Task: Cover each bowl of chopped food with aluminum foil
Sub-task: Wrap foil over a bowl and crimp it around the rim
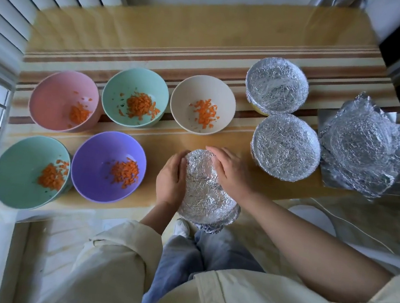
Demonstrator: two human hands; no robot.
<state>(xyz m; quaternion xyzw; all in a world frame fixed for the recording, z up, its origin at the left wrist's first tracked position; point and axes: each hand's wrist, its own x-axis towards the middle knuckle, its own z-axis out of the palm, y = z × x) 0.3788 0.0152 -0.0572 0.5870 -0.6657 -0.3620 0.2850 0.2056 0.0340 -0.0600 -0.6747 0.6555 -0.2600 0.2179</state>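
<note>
Striped yellow tabletop (pixel 181 34), foil-wrapped bowl (pixel 205 191) at near edge, left hand (pixel 170 180) and right hand (pixel 232 172) cupped round its sides

Five open bowls (pixel 117 87) left on table (pixel 205 29); wrapped bowl (pixel 202 190) centre-front; two covered bowls (pixel 286 147) right; foil sheets (pixel 365 147) rightmost.

One view only, worn on the head, looking almost straight down over the table (pixel 205 29). It sits close, the wide lens bowing the edges, the person's own lap (pixel 196 256) at bottom.
</note>
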